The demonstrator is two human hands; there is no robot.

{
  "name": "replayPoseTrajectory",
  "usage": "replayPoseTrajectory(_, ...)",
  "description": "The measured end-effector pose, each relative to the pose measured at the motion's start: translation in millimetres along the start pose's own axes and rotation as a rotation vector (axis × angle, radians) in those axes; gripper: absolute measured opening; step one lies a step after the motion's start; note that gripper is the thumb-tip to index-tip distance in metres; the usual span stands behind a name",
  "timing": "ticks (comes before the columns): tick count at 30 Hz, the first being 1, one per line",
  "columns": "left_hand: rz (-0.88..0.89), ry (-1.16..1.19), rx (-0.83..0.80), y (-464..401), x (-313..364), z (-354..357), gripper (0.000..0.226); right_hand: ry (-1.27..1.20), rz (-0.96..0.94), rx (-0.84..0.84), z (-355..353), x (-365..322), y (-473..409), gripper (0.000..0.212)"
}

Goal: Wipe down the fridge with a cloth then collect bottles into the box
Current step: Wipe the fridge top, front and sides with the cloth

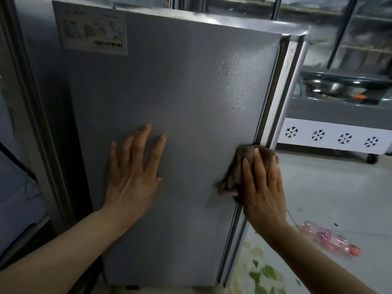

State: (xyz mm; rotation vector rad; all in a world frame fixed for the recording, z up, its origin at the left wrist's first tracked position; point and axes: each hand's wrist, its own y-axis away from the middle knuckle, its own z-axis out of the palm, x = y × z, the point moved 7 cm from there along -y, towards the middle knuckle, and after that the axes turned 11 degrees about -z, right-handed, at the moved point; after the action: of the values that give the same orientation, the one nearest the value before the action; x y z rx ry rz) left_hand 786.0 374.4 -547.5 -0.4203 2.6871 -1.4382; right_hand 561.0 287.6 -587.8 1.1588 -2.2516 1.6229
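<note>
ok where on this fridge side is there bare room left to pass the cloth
Bare panel runs between the sticker above and the left hand below, and again below both hands. The right hand presses the cloth at the crowded right edge, by the door seal.

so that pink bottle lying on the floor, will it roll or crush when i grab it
The bottle lies on its side on smooth floor, so a nudge would probably roll it. It looks like thin, clear, crinkled plastic, so it is likely light and may buckle under a firm squeeze.
</note>
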Motion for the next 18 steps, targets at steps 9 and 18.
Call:
replayPoseTrajectory(9,0.019,-0.001,0.016,9.3,-2.8,3.7,0.102,-0.094,-0.138,0.102,-25.9,8.8,-38.5,0.072)
replayPoseTrajectory(18,0.047,0.017,0.014,11.7,-6.5,8.1,0.103,-0.191,-0.259,0.026,8.3,-57.3,-24.0,0.077)
